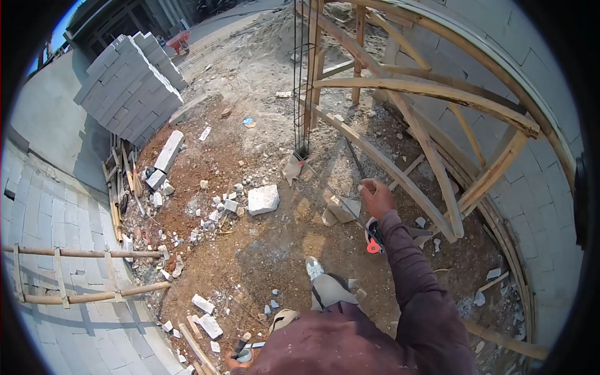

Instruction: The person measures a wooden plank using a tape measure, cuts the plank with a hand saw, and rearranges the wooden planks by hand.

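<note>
My right hand (377, 199) reaches forward with its fingers curled in. What it grips, if anything, is hard to make out. Just below the wrist is a black and orange reel-like object (374, 242), partly behind the sleeve; I cannot tell whether it hangs from the hand. A thin line (334, 195) runs from the foot of the rebar column (302, 94) towards that object. At the bottom edge my left hand (235, 361), mostly cut off, is closed around a tool with a dark handle (240, 344); a pale round part (245, 355) shows beside it.
Wooden braces (400, 169) lean on the right near a block wall (544, 187). A stack of grey blocks (134, 90) stands at the back left. Broken blocks (263, 199) and rubble litter the dirt. A wooden ladder (94, 297) lies at the left.
</note>
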Tool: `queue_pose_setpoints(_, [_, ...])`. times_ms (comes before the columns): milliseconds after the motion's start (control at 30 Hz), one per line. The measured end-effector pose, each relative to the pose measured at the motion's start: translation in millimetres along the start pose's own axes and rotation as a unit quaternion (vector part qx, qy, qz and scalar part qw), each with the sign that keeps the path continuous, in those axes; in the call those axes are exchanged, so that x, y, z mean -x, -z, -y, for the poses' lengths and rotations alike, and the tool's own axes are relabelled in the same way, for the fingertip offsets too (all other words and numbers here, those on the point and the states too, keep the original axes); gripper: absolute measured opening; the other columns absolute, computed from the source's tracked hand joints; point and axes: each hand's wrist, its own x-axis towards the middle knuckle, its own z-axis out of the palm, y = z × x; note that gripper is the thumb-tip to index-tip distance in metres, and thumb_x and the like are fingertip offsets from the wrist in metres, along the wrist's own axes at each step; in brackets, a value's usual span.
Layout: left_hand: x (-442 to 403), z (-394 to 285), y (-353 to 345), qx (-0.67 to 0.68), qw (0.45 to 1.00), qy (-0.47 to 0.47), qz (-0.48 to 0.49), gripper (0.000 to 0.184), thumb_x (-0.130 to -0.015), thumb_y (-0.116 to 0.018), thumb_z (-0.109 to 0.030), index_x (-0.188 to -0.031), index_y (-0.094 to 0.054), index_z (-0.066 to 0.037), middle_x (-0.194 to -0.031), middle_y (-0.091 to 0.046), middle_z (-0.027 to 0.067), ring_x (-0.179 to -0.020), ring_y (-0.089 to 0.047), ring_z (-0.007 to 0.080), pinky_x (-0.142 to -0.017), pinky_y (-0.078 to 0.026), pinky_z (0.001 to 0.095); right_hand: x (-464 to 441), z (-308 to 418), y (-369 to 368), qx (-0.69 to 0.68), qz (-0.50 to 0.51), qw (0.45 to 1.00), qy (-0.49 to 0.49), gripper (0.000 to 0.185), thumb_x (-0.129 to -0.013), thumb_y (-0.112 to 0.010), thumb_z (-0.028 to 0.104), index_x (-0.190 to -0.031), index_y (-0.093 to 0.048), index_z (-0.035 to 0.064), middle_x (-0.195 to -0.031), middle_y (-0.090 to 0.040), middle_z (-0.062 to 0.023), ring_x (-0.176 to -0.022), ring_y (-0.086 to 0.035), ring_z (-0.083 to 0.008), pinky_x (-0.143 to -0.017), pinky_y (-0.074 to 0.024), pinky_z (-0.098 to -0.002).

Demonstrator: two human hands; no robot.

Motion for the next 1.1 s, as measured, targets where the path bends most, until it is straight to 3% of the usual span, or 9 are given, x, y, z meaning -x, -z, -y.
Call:
queue_pose_setpoints(267, [-29,-53,-98,-0.013,0.999,-0.037,-0.023,0.044,-0.081,-0.06,-0.039,-0.109,-0.062,-0.005,-0.104,-0.065,0.0159,-0.1,-0.063,0.0369,-0.091,-0.051,0.0616,-127,47,-67,-0.005,-0.005,0.999,0.045,0.041,-0.091,-0.074,0.029,-0.118,-0.068,-0.0011,-0.111,-0.072,-0.0177,-0.101,-0.071,-0.0284,-0.088,-0.0556,-0.0401])
queue_pose_setpoints(433, [-73,-95,-194,-0.03,0.999,-0.031,-0.012,0.044,-0.081,-0.061,-0.039,-0.11,-0.061,-0.005,-0.107,-0.065,0.0156,-0.101,-0.063,0.0371,-0.091,-0.051,0.0612,-197,79,-103,-0.04,-0.024,0.998,0.041,0.041,-0.091,-0.074,0.028,-0.119,-0.067,-0.0011,-0.113,-0.072,-0.0174,-0.101,-0.071,-0.0272,-0.088,-0.0554,-0.0384])
queue_pose_setpoints(633, [-152,-213,-295,-0.083,0.996,-0.011,-0.004,0.044,-0.082,-0.062,-0.04,-0.11,-0.06,-0.006,-0.111,-0.065,0.0152,-0.104,-0.062,0.0373,-0.092,-0.051,0.0608,-272,182,-128,0.006,-0.143,0.983,0.114,0.043,-0.091,-0.073,0.03,-0.118,-0.068,-0.0035,-0.109,-0.074,-0.0184,-0.098,-0.072,-0.0249,-0.088,-0.0556,-0.0361])
queue_pose_setpoints(800, [-207,-318,-424,-0.123,0.992,0.012,0.036,0.045,-0.082,-0.063,-0.04,-0.111,-0.059,-0.006,-0.114,-0.065,0.0149,-0.105,-0.062,0.0376,-0.092,-0.052,0.0604,-335,259,-170,0.008,-0.189,0.976,0.11,0.043,-0.092,-0.074,0.031,-0.115,-0.068,-0.0053,-0.102,-0.075,-0.0166,-0.095,-0.072,-0.0223,-0.086,-0.0561,-0.0348])
queue_pose_setpoints(867, [-180,-345,-497,-0.145,0.989,-0.037,0.019,0.04,-0.083,-0.063,-0.037,-0.109,-0.058,-0.007,-0.112,-0.065,0.0132,-0.101,-0.064,0.0355,-0.091,-0.053,0.0577,-353,285,-185,0.008,-0.197,0.974,0.113,0.041,-0.093,-0.073,0.031,-0.115,-0.068,-0.0044,-0.1,-0.074,-0.0139,-0.093,-0.071,-0.0191,-0.083,-0.0553,-0.0326])
queue_pose_setpoints(933, [-218,-385,-538,-0.192,0.973,-0.086,0.095,0.037,-0.084,-0.062,-0.037,-0.106,-0.058,-0.008,-0.106,-0.065,0.0117,-0.098,-0.064,0.0341,-0.089,-0.053,0.0575,-374,316,-191,0.018,-0.204,0.971,0.123,0.04,-0.095,-0.072,0.031,-0.117,-0.069,-0.0021,-0.1,-0.073,-0.0091,-0.09,-0.067,-0.0133,-0.077,-0.0537,-0.0288])
queue_pose_setpoints(967, [-228,-403,-561,-0.181,0.973,-0.058,0.132,0.032,-0.084,-0.061,-0.035,-0.101,-0.057,-0.009,-0.097,-0.063,0.0099,-0.094,-0.064,0.0332,-0.086,-0.053,0.0591,-385,328,-191,-0.017,-0.192,0.973,0.125,0.043,-0.094,-0.073,0.034,-0.117,-0.069,-0.0011,-0.099,-0.073,-0.0081,-0.088,-0.066,-0.0123,-0.075,-0.0528,-0.0272])
queue_pose_setpoints(1000, [-212,-402,-593,-0.158,0.98,-0.091,0.075,0.026,-0.084,-0.06,-0.033,-0.094,-0.056,-0.009,-0.087,-0.06,0.0067,-0.089,-0.063,0.0314,-0.085,-0.053,0.0588,-399,337,-190,-0.011,-0.21,0.97,0.123,0.044,-0.093,-0.074,0.035,-0.117,-0.069,-0.0009,-0.099,-0.073,-0.0082,-0.088,-0.066,-0.0123,-0.075,-0.0527,-0.0272])
queue_pose_setpoints(1100, [-220,-423,-643,-0.156,0.97,-0.072,0.173,0.023,-0.084,-0.058,-0.031,-0.094,-0.056,-0.009,-0.087,-0.061,0.0051,-0.093,-0.063,0.033,-0.087,-0.051,0.0614,-440,357,-190,-0.01,-0.253,0.961,0.111,0.045,-0.092,-0.074,0.037,-0.118,-0.068,-0.0003,-0.1,-0.073,-0.0089,-0.089,-0.067,-0.0134,-0.075,-0.0531,-0.0289])
